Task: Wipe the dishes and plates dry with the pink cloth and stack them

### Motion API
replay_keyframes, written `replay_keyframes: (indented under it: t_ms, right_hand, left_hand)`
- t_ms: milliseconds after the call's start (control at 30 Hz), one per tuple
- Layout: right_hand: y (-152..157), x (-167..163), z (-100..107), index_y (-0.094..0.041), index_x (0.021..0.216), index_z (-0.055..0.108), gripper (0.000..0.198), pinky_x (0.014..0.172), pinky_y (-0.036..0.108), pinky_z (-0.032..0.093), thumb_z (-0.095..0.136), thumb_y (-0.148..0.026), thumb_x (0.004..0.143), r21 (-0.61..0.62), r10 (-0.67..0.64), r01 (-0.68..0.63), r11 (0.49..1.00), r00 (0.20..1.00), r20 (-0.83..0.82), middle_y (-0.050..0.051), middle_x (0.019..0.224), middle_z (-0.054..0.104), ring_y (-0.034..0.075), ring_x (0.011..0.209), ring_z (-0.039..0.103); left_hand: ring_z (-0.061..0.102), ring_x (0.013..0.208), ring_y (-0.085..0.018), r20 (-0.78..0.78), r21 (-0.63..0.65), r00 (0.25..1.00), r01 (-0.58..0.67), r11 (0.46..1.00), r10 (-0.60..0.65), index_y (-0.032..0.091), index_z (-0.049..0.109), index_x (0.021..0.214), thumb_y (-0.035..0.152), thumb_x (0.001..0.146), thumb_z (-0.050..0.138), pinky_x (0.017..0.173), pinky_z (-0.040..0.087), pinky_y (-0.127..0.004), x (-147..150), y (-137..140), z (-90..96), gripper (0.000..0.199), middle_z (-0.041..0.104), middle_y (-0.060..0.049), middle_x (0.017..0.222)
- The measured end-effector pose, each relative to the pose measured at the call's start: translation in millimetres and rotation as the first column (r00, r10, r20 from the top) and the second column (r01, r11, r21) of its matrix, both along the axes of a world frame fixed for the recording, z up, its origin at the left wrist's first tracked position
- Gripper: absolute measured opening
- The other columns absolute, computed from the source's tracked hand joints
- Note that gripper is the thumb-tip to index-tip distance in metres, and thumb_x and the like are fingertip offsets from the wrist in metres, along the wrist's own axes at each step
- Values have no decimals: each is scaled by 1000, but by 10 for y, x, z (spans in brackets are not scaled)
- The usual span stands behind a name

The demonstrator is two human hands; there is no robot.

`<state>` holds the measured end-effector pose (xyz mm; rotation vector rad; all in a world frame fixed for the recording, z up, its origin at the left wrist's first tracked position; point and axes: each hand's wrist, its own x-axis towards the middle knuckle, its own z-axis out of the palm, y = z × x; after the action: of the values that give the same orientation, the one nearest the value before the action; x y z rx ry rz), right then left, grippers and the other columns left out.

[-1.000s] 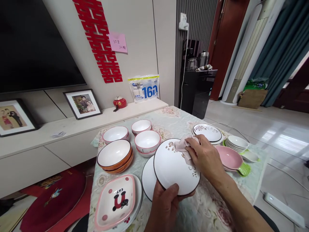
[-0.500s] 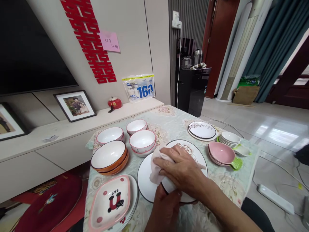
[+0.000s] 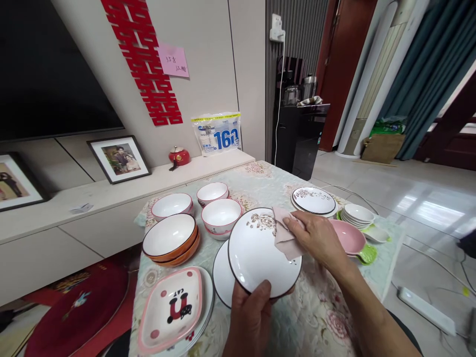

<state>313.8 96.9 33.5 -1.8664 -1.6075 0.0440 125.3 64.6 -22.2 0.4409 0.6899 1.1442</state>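
My left hand (image 3: pixel 253 312) grips the near edge of a white plate (image 3: pixel 256 258) with a dark rim and a brown flower print, thumb on top. The plate is tilted above the table. In my right hand (image 3: pixel 316 238) a pale pink cloth (image 3: pixel 285 238) is pinched; it lies against the plate's upper right side. Under and left of the held plate, another white dark-rimmed plate (image 3: pixel 221 277) rests on the tablecloth, partly covered.
Left stand orange bowls (image 3: pixel 171 238), red-rimmed bowls (image 3: pixel 222 214) and a square cat dish (image 3: pixel 171 312) on plates. At right are stacked flowered plates (image 3: pixel 314 200), a pink bowl (image 3: pixel 349 237) and small white bowls (image 3: pixel 357 213). A cabinet (image 3: pixel 111 203) borders the table (image 3: pixel 256 181).
The held plate has come up and left and shows more of its face. My right hand with the cloth has moved right, to the plate's upper right side.
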Motion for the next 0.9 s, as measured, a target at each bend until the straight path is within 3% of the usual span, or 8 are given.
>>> replay_keyframes:
  t_ms: [67, 133, 233, 300, 367, 467, 633, 900]
  right_hand:
    - [29, 23, -11, -21, 66, 55, 43, 56, 26, 33, 48, -51, 96, -66, 69, -84, 994, 976, -205, -1, 61, 55, 16, 60, 51]
    - [71, 23, -43, -20, 68, 57, 42, 53, 25, 32, 53, -54, 92, -81, 129, -185, 979, 881, -455, -2, 62, 53, 14, 58, 49]
    - [134, -48, -107, -18, 83, 65, 37, 55, 25, 38, 66, -55, 82, -39, 141, -279, 959, 593, -792, -1, 70, 63, 14, 61, 55]
    - [170, -132, -150, -17, 94, 69, 41, 59, 26, 43, 76, -52, 74, 2, 111, -265, 964, 399, -910, 0, 76, 69, 16, 64, 60]
    - [200, -214, -190, -17, 102, 70, 47, 62, 28, 46, 82, -46, 68, 30, 92, -213, 977, 291, -952, 2, 80, 72, 17, 66, 63]
    - [229, -266, -234, -16, 104, 71, 49, 63, 29, 47, 83, -41, 65, 50, 86, -139, 989, 262, -961, 3, 82, 73, 18, 67, 64]
    - [206, -137, -195, -16, 99, 74, 44, 61, 27, 43, 84, -34, 61, 59, 94, -121, 991, 304, -948, 1, 78, 72, 16, 65, 60]
    - [77, 32, -54, -20, 97, 76, 34, 65, 27, 45, 83, -32, 65, 29, 160, -308, 951, 409, -899, 1, 81, 73, 16, 70, 62]
  left_hand:
    - [73, 99, -32, 15, -3, 1000, -13, 1000, 13, 27, 61, 133, 20, 66, 83, 87, 59, -49, -19, 21, 12, 71, 79, -9, 109]
    - [73, 101, -32, 30, -2, 999, -21, 1000, 21, 29, 60, 134, 19, 68, 82, 90, 59, -51, -26, 32, 20, 71, 78, -8, 111]
    - [72, 103, -31, 56, 5, 998, -38, 999, 37, 32, 58, 137, 18, 71, 81, 95, 56, -53, -15, 33, 22, 72, 78, -7, 115]
    - [71, 107, -31, 69, 8, 997, -30, 1000, 29, 33, 55, 139, 17, 72, 81, 98, 55, -53, -3, 31, 14, 74, 76, -7, 118]
    - [69, 112, -31, 76, 8, 997, -13, 1000, 13, 34, 54, 140, 17, 73, 80, 101, 53, -53, 5, 30, 4, 74, 75, -7, 121]
    - [67, 116, -31, 78, 9, 997, 0, 1000, -1, 32, 56, 138, 18, 72, 81, 103, 52, -52, 2, 30, -3, 72, 76, -8, 121]
    - [67, 116, -34, 36, -21, 999, 14, 1000, -13, 20, 60, 136, 24, 70, 82, 104, 50, -49, -48, 52, 47, 69, 77, -13, 114]
    - [70, 108, -36, 100, -75, 980, 183, 980, -175, 14, 58, 139, 20, 76, 74, 100, 51, -49, -209, 127, 134, 65, 78, -17, 108]
